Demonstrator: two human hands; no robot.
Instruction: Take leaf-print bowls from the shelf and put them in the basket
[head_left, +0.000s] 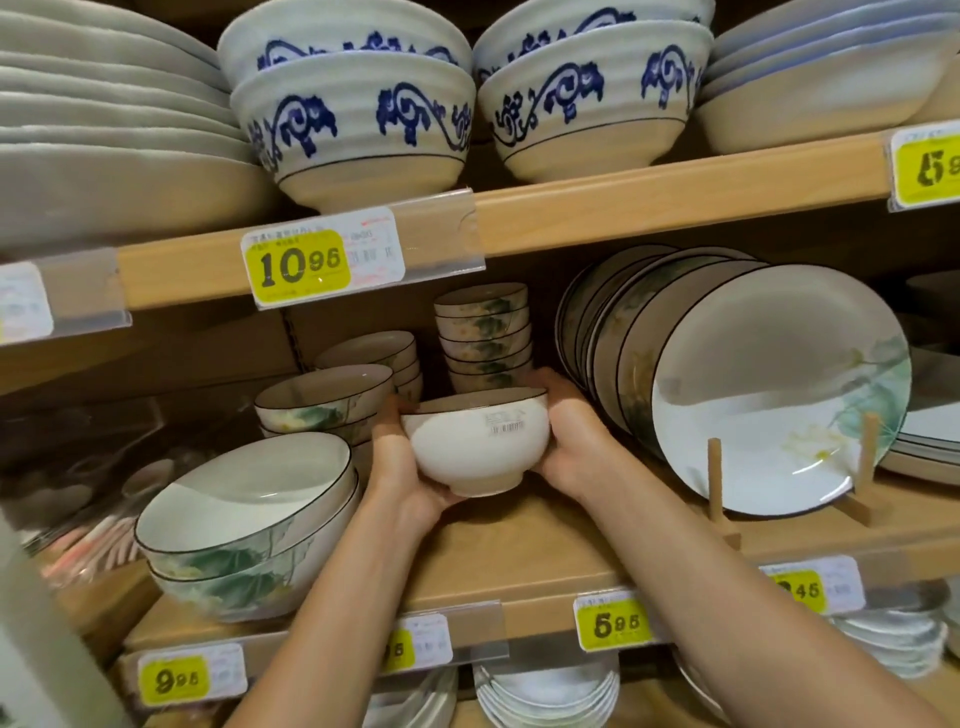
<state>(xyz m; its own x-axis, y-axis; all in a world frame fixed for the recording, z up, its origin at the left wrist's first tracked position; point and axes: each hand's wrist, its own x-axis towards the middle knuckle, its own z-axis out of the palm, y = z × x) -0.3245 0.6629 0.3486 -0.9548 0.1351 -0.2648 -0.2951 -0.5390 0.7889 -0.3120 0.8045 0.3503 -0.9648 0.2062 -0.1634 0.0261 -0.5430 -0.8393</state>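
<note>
A small white bowl (475, 441) with a dark rim and a barcode sticker is held above the middle shelf (524, 551); its plain side faces me. My left hand (402, 467) cups its left side and base. My right hand (571, 441) grips its right side. Behind it stands a stack of small leaf-print bowls (485, 335). More leaf-print bowls (324, 400) sit to the left, and two large leaf-print bowls (244, 525) sit at the front left. No basket is in view.
Leaf-print plates (769, 384) lean in a wooden rack at the right. Blue-patterned bowls (353, 119) and white plates fill the shelf above. Yellow price tags (613, 623) line the shelf edges. White dishes (545, 691) lie on the shelf below.
</note>
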